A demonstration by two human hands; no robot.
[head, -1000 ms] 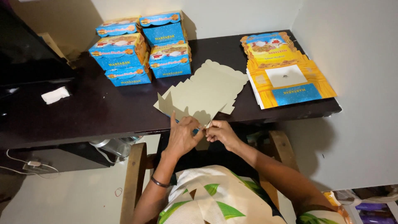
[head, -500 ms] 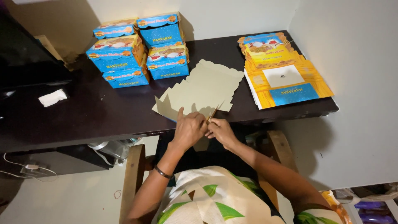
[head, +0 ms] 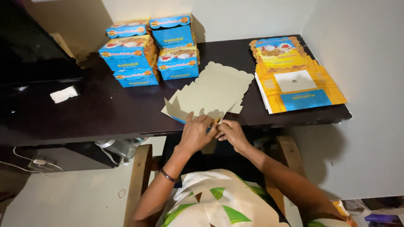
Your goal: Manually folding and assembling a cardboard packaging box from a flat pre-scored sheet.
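Observation:
A flat, unfolded cardboard box blank (head: 214,90) lies plain grey side up on the dark table (head: 92,113), its near edge hanging over the front. My left hand (head: 195,133) and my right hand (head: 230,133) meet at that near edge, both pinching a flap of the blank between their fingers. A bangle sits on my left wrist.
Several folded blue-and-yellow boxes (head: 147,50) are stacked at the back of the table. A pile of flat printed blanks (head: 294,77) lies at the right end. A white scrap (head: 64,94) is on the left. A wooden chair arm (head: 139,180) stands below.
Both hands have drawn closer together on the near flap of the blank. The blank has barely shifted on the table.

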